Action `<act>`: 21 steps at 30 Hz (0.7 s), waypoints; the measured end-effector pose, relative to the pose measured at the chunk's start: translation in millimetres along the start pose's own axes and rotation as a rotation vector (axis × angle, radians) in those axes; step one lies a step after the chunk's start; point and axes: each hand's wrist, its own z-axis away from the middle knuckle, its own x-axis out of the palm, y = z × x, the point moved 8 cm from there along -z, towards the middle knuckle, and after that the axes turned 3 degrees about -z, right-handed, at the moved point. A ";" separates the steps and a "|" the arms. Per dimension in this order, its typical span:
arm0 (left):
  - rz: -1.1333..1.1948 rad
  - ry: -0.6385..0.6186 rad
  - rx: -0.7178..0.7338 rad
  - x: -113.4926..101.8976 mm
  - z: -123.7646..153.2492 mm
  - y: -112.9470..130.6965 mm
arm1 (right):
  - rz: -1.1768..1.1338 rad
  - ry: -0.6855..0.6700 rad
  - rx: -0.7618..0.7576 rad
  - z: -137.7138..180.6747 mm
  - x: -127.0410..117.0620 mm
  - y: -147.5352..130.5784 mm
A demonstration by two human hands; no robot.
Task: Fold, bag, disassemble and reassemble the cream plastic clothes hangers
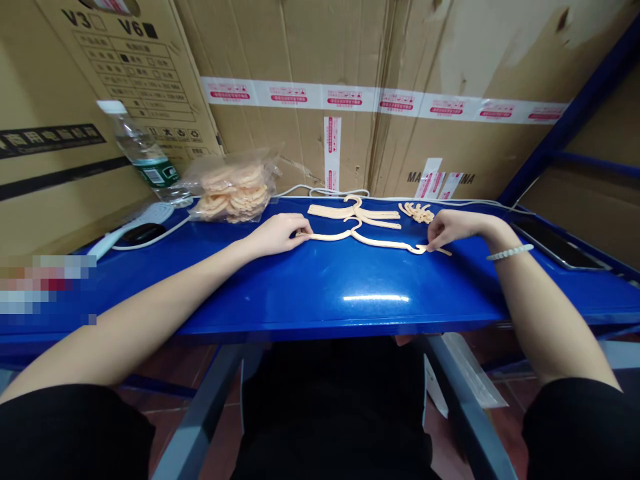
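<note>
A thin peach-coloured hanger lies flat on the blue shelf. My left hand pinches its left end with fingers closed. My right hand pinches its right end, where a small clip piece sits. Behind it lies a small stack of the same hangers, and to their right a little pile of loose peach clips. A bead bracelet circles my right wrist.
A clear bag of peach parts and a water bottle stand at the back left, beside a white cable and handle. A dark tablet lies at the right. Cardboard boxes wall off the back.
</note>
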 end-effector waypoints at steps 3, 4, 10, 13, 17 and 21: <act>-0.031 0.016 -0.030 -0.6 0.0 -1.2 | 0.000 0.049 0.021 -3.3 -3.8 3.7; -0.045 0.021 -0.041 -0.9 0.0 -2.1 | -0.004 0.064 0.030 -4.5 -4.7 5.3; -0.076 0.047 -0.076 -3.3 0.8 -9.3 | -0.050 0.168 0.090 -8.3 -8.8 8.3; -0.039 0.052 -0.086 -4.0 1.5 -11.1 | -0.070 0.167 0.093 -7.9 -6.8 5.3; 0.064 0.062 -0.123 -3.5 1.7 -16.0 | -0.125 0.123 0.084 -7.3 -1.8 3.2; 0.153 0.079 -0.135 -0.8 0.8 -21.2 | -0.099 0.110 0.072 -7.3 -0.8 2.9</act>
